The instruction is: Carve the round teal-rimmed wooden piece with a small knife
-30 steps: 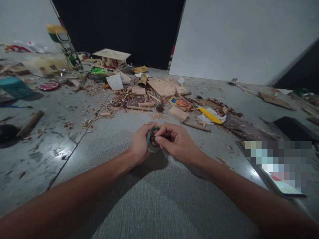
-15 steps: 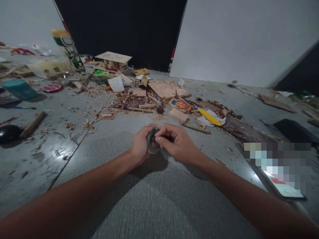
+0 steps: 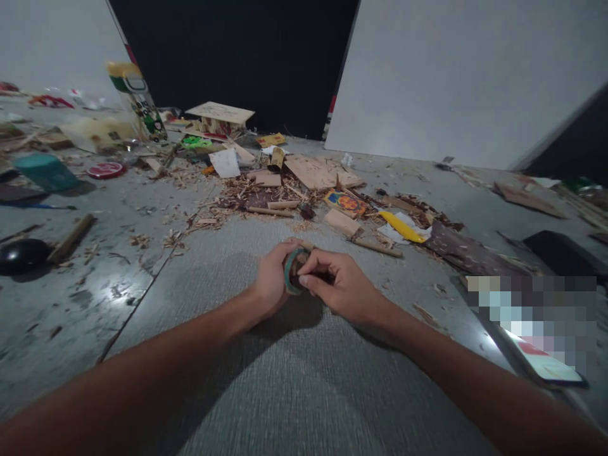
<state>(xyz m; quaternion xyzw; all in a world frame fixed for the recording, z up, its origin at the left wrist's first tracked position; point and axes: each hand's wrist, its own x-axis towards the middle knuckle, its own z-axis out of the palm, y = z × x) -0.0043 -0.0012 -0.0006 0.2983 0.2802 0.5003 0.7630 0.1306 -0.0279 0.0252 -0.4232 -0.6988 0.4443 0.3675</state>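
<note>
In the middle of the view, my left hand (image 3: 274,273) is curled around a small round teal-rimmed object (image 3: 287,272) with a dark brown inside. Its exact kind is not clear. My right hand (image 3: 344,282) has thumb and forefinger pinched together at the brown inner part. Whatever those fingertips hold, if anything, is too small to make out. Both hands are just above the grey textured floor (image 3: 285,392), close to each other.
Beyond my hands lie wood shavings (image 3: 232,190), a flat board (image 3: 323,171), a wood block (image 3: 342,223) and a yellow-handled tool (image 3: 403,227). At left are a teal cup-like piece (image 3: 47,172), a black round object (image 3: 23,255) and a bottle (image 3: 137,101). A phone (image 3: 546,361) lies at right.
The teal-rimmed object has turned slightly, showing more of its brown inside. My right fingertips stay pinched at it. The whole view has shifted a little.
</note>
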